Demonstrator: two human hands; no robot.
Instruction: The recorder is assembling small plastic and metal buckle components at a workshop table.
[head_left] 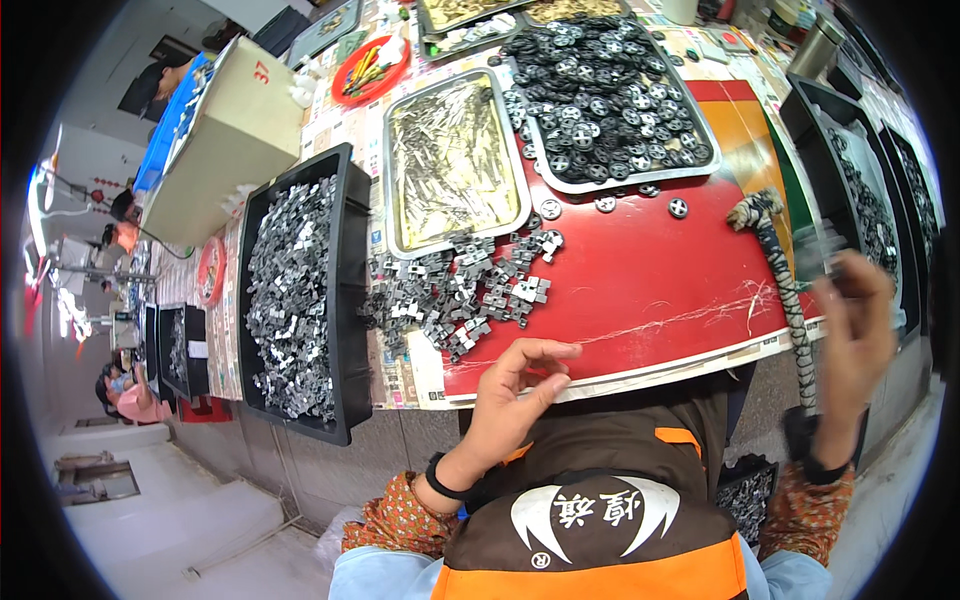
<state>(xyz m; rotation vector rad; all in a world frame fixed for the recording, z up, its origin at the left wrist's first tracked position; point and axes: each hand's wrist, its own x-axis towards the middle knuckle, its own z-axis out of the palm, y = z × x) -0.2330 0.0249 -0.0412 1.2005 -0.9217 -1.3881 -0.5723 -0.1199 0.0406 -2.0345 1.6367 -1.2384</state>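
At the near edge of the red work board (pixel 640 300) rests my left hand (pixel 515 395). Its thumb and forefinger are curved but apart, and I see nothing between them. A heap of small grey and black plastic parts (pixel 480 290) lies just beyond it. My right hand (pixel 855 330) is raised at the right, beside a wrapped handle-like rod (pixel 785 290) and close to a black bin (pixel 815 110). Motion smears its fingers; a blurred greyish patch (pixel 820 245) shows by the fingertips, too unclear to name.
A metal tray of thin metal pins (pixel 455 160) and one heaped with black wheels (pixel 600 100) stand behind the heap. Loose wheels (pixel 678 208) lie on the board. At the left is a black bin of parts (pixel 295 300). Farther off are a red dish (pixel 370 70) and other people.
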